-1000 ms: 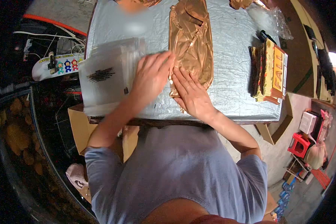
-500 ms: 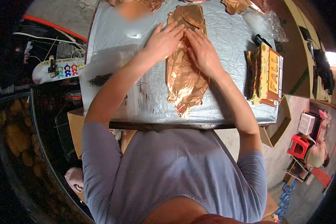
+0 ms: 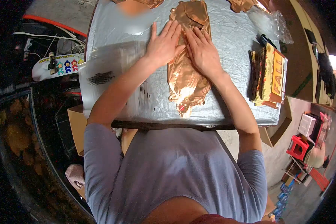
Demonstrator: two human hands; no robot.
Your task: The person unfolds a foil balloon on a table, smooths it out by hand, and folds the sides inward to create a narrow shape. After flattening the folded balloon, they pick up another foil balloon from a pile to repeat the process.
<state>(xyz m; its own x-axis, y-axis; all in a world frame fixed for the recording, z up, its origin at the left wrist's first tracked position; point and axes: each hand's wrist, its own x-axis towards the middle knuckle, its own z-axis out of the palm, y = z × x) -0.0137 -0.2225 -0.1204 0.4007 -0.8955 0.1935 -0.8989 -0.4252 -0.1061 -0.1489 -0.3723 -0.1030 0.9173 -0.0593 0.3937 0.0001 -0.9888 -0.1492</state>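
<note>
A flat, copper-coloured foil balloon (image 3: 186, 83), deflated and crinkled, lies lengthwise on the silver-covered table (image 3: 231, 63). My left hand (image 3: 164, 44) is spread across its left edge, palm down, with the thumb pointing in over the foil. Flat on the right half of the balloon lies my right hand (image 3: 205, 54), fingers stretched toward the far end. A curved flap or seam shows in the foil just beyond my fingertips. Neither hand grips anything.
Clear plastic sleeves (image 3: 112, 56) and a dark bundle of thin pieces (image 3: 100, 77) lie at left. At right stand a stack of cards marked FALL (image 3: 274, 76), a black object (image 3: 266, 40) and a clear plastic bag (image 3: 276, 24). More copper foil (image 3: 242, 4) sits at the back.
My left hand has shifted left and its thumb has spread out. The gap between my hands has widened, baring more foil. The table sits slightly differently in view.
</note>
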